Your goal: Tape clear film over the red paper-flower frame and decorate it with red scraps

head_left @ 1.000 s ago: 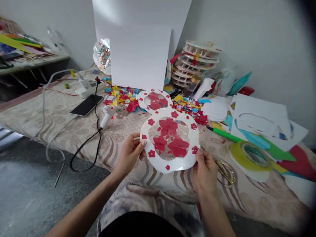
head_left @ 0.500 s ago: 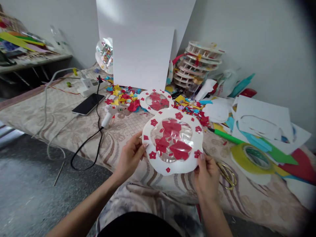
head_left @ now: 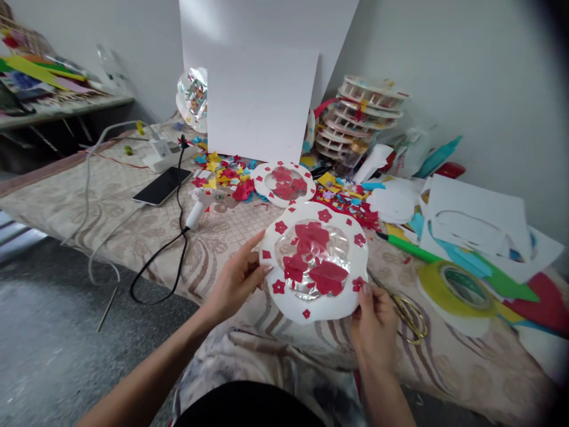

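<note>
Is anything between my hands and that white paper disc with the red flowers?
Nothing visible: the left hand pinches the paper disc at its left edge, the right hand at its lower right edge.

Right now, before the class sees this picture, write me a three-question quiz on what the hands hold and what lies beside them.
1. True or false: the left hand and the right hand both grip the white flower disc by its rim.
2. The paper flowers stuck on that disc are: A red, B blue, C green.
3. Fill in: the gold-handled ___ lie on the cloth beside the right hand.
Key: 1 true; 2 A; 3 scissors.
</note>
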`<control>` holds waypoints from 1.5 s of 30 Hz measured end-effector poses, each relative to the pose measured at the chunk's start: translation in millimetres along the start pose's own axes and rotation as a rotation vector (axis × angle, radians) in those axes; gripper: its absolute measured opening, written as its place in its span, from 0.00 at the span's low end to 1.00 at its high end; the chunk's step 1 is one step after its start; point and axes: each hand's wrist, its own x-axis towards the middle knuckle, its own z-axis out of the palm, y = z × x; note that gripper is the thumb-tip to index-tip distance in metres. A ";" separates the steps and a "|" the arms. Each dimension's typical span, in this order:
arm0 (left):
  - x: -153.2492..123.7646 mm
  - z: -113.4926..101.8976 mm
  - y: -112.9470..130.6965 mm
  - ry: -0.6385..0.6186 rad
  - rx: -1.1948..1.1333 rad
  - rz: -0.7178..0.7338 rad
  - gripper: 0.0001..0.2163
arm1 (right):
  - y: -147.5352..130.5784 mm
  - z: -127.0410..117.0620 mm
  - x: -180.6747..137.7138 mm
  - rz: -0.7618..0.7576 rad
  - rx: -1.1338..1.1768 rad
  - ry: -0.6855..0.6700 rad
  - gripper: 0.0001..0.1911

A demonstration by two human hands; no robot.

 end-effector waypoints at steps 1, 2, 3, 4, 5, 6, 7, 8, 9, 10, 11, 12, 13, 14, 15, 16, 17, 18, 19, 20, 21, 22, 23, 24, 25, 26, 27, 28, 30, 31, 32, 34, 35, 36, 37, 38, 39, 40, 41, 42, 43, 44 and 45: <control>0.2 -0.3 1.0 0.011 -0.020 0.006 0.27 | -0.1 -0.1 -1.1 0.004 0.001 -0.003 0.16; 0.2 0.1 1.9 0.023 -0.033 0.009 0.24 | -0.2 -0.1 -2.1 0.001 0.001 -0.004 0.16; -0.1 1.2 2.8 0.033 -0.040 0.008 0.21 | -0.2 -0.1 -2.9 -0.006 0.000 -0.007 0.15; -0.5 2.9 3.4 0.042 -0.044 0.002 0.18 | -0.1 0.0 -3.4 -0.012 0.001 -0.012 0.15; -1.0 5.0 3.9 0.055 -0.052 -0.007 0.17 | 0.3 0.0 -3.7 -0.015 0.004 -0.016 0.14; -1.5 7.2 4.1 0.072 -0.068 -0.017 0.17 | 0.8 0.1 -3.6 -0.016 0.008 -0.016 0.14; -2.0 9.3 4.2 0.096 -0.090 -0.026 0.19 | 1.4 0.1 -3.3 -0.016 0.009 -0.012 0.14; -2.5 11.2 4.1 0.122 -0.118 -0.028 0.22 | 2.0 0.2 -2.9 -0.016 0.010 -0.003 0.15; -2.8 12.7 3.9 0.143 -0.149 -0.026 0.25 | 2.5 0.3 -2.4 -0.016 0.014 0.005 0.15; -3.2 13.7 3.7 0.155 -0.178 -0.018 0.28 | 2.7 0.6 -2.0 -0.017 0.021 0.010 0.15; -3.5 14.2 3.4 0.158 -0.200 -0.009 0.29 | 2.7 0.9 -1.7 -0.018 0.032 0.010 0.15; -3.8 14.0 3.3 0.156 -0.211 0.002 0.29 | 2.4 1.4 -1.6 -0.017 0.045 0.007 0.15; -4.0 13.2 3.2 0.150 -0.212 0.016 0.29 | 1.9 1.8 -1.6 -0.014 0.056 0.002 0.15; -4.1 11.8 3.2 0.143 -0.202 0.029 0.29 | 1.4 2.1 -1.7 -0.011 0.063 -0.003 0.15; -4.0 10.0 3.2 0.133 -0.179 0.040 0.29 | 0.9 2.2 -1.9 -0.006 0.065 -0.005 0.15; -3.8 7.9 3.3 0.116 -0.139 0.047 0.28 | 0.5 2.2 -2.1 -0.003 0.061 -0.005 0.15; -3.5 5.7 3.5 0.092 -0.086 0.050 0.28 | 0.2 2.1 -2.2 -0.001 0.054 -0.004 0.15; -3.0 3.9 3.8 0.069 -0.027 0.048 0.27 | 0.0 1.8 -2.4 0.001 0.048 -0.003 0.15; -2.5 2.5 4.1 0.054 0.027 0.045 0.26 | -0.1 1.5 -2.4 0.003 0.043 -0.001 0.15; -1.9 1.7 4.5 0.051 0.063 0.041 0.25 | -0.3 1.2 -2.4 0.002 0.041 0.003 0.15; -1.3 1.5 5.0 0.057 0.070 0.037 0.24 | -0.6 1.0 -2.4 0.001 0.039 0.008 0.15; -0.7 1.8 5.4 0.070 0.046 0.031 0.23 | -1.0 1.0 -2.4 0.000 0.038 0.014 0.15; 0.0 2.4 5.8 0.086 -0.001 0.025 0.23 | -1.5 1.1 -2.4 -0.001 0.036 0.021 0.15; 0.7 3.0 6.2 0.099 -0.059 0.016 0.23 | -2.0 1.3 -2.4 0.000 0.035 0.025 0.15; 1.5 3.3 6.4 0.113 -0.116 0.005 0.23 | -2.6 1.6 -2.5 0.002 0.035 0.029 0.15; 2.5 3.1 6.5 0.133 -0.168 -0.007 0.21 | -3.1 2.0 -2.5 0.002 0.037 0.030 0.15; 3.9 2.5 6.5 0.166 -0.218 -0.019 0.19 | -3.5 2.4 -2.6 0.001 0.041 0.030 0.14; 5.6 1.4 6.6 0.203 -0.268 -0.034 0.17 | -3.7 2.7 -2.7 -0.003 0.046 0.031 0.14; 10.2 -1.7 7.3 0.262 -0.392 -0.082 0.14 | -3.6 3.3 -2.7 -0.008 0.054 0.031 0.14; 12.9 -3.3 8.0 0.282 -0.472 -0.112 0.13 | -3.4 3.6 -2.7 -0.009 0.058 0.032 0.14; 15.8 -4.6 8.8 0.297 -0.563 -0.142 0.11 | -3.1 3.8 -2.7 -0.009 0.061 0.032 0.14; 21.4 -5.9 10.7 0.324 -0.754 -0.195 0.09 | -2.6 4.1 -2.6 -0.009 0.059 0.035 0.14; 23.8 -5.8 11.4 0.336 -0.835 -0.216 0.09 | -2.4 4.3 -2.6 -0.010 0.054 0.037 0.14; 25.7 -5.3 11.8 0.341 -0.896 -0.237 0.10 | -2.4 4.4 -2.6 -0.011 0.047 0.037 0.14; 27.3 -4.4 11.6 0.340 -0.932 -0.255 0.11 | -2.4 4.6 -2.5 -0.012 0.041 0.037 0.14; 28.5 -3.4 10.9 0.334 -0.944 -0.265 0.11 | -2.5 4.8 -2.5 -0.015 0.037 0.036 0.14; 29.4 -2.5 9.7 0.329 -0.936 -0.268 0.12 | -2.7 5.0 -2.5 -0.018 0.036 0.036 0.14; 30.1 -1.8 7.9 0.323 -0.912 -0.263 0.13 | -2.9 5.1 -2.4 -0.021 0.036 0.035 0.14; 30.7 -1.4 5.8 0.315 -0.873 -0.253 0.14 | -3.0 5.2 -2.4 -0.023 0.039 0.034 0.14; 31.1 -1.5 3.4 0.300 -0.820 -0.244 0.15 | -3.2 5.3 -2.4 -0.022 0.043 0.033 0.14; 31.5 -2.0 1.1 0.274 -0.753 -0.238 0.16 | -3.3 5.3 -2.5 -0.021 0.046 0.034 0.14; 31.7 -2.9 -1.0 0.239 -0.678 -0.234 0.15 | -3.3 5.3 -2.5 -0.021 0.047 0.035 0.14; 31.8 -4.1 -2.7 0.206 -0.598 -0.227 0.13 | -3.3 5.2 -2.7 -0.022 0.045 0.037 0.14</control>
